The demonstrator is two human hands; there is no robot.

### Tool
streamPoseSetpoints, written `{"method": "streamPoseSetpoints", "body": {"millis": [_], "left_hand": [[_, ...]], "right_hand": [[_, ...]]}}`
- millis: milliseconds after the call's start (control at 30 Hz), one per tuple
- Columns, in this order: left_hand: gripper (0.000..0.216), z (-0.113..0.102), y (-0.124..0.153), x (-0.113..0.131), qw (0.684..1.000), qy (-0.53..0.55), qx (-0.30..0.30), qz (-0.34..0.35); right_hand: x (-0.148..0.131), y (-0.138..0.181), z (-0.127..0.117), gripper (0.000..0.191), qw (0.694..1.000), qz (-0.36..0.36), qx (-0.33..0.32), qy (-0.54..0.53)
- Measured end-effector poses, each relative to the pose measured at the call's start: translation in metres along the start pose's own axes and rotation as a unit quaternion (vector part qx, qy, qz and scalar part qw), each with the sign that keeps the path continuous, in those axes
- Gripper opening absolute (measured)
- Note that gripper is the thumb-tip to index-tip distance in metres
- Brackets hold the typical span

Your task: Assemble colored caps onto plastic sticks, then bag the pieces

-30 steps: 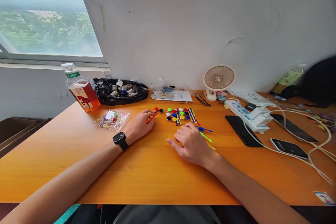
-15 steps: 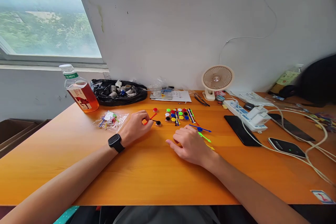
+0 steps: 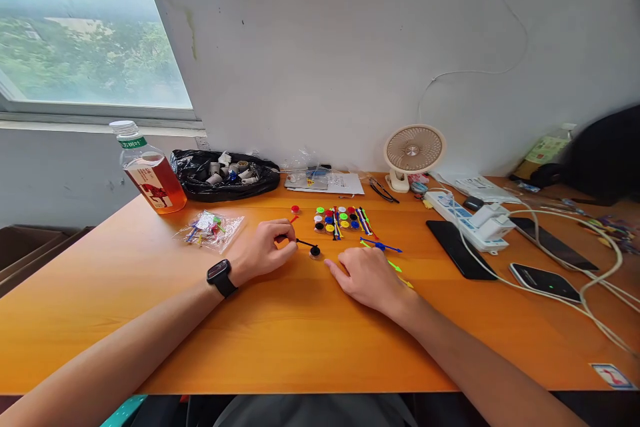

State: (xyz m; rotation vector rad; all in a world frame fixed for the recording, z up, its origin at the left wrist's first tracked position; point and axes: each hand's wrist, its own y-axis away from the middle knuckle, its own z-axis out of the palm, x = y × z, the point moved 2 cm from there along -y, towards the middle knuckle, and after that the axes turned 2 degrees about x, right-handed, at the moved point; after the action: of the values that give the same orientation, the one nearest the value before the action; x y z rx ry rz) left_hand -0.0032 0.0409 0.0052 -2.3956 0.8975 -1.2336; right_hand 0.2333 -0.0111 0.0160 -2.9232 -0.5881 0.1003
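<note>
My left hand, with a black watch on its wrist, pinches the end of a thin black stick. The stick's far end sits at a small black disc on the orange table. My right hand rests on the table just right of the disc, fingers loosely stretched toward it and holding nothing. A red stick and a red disc lie just beyond my left hand. Behind them is a cluster of coloured discs and sticks. Blue and green sticks lie by my right hand.
A clear bag of coloured parts lies at the left, with a tea bottle and a black bag of bits behind. A small fan, a power strip, phones and cables fill the right side.
My left hand has drawn back toward me, dragging the black stick and disc away from the cluster. My right hand slid left, its fingers stretching toward the disc.
</note>
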Motion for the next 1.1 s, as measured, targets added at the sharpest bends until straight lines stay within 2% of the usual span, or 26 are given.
{"method": "streamPoseSetpoints", "body": {"millis": [100,200,233,367,433,533,733,900,1100], "left_hand": [[0.012,0.000,0.002,0.002,0.999,0.036,0.016,0.013],[0.013,0.000,0.004,0.003,0.997,0.062,0.025,0.025],[0.013,0.000,0.004,0.003,0.997,0.070,0.025,0.029],[0.013,0.003,0.006,0.003,0.996,0.080,0.013,0.039],[0.013,0.005,0.006,0.002,0.996,0.076,-0.001,0.043],[0.015,0.008,0.005,0.001,0.996,0.069,-0.018,0.048],[0.013,0.015,0.005,-0.003,0.997,0.030,-0.050,0.044],[0.021,0.020,0.005,-0.004,0.997,-0.009,-0.058,0.046],[0.025,0.025,0.004,-0.004,0.990,-0.024,-0.114,0.079]], "right_hand": [[0.002,-0.001,-0.001,0.040,0.998,0.006,0.051,-0.041],[0.001,0.000,0.003,0.020,0.984,0.007,0.089,-0.157],[0.001,0.000,0.005,0.022,0.975,0.010,0.093,-0.204],[-0.004,0.000,0.017,0.059,0.941,-0.007,0.081,-0.328],[-0.007,0.000,0.021,0.058,0.932,-0.036,0.078,-0.353],[-0.007,-0.003,0.024,0.042,0.921,-0.053,0.094,-0.375],[0.003,-0.011,0.032,0.021,0.923,-0.046,0.132,-0.358],[0.008,-0.016,0.036,0.018,0.926,-0.028,0.133,-0.353],[0.008,-0.015,0.034,0.018,0.930,-0.029,0.131,-0.342]]}}
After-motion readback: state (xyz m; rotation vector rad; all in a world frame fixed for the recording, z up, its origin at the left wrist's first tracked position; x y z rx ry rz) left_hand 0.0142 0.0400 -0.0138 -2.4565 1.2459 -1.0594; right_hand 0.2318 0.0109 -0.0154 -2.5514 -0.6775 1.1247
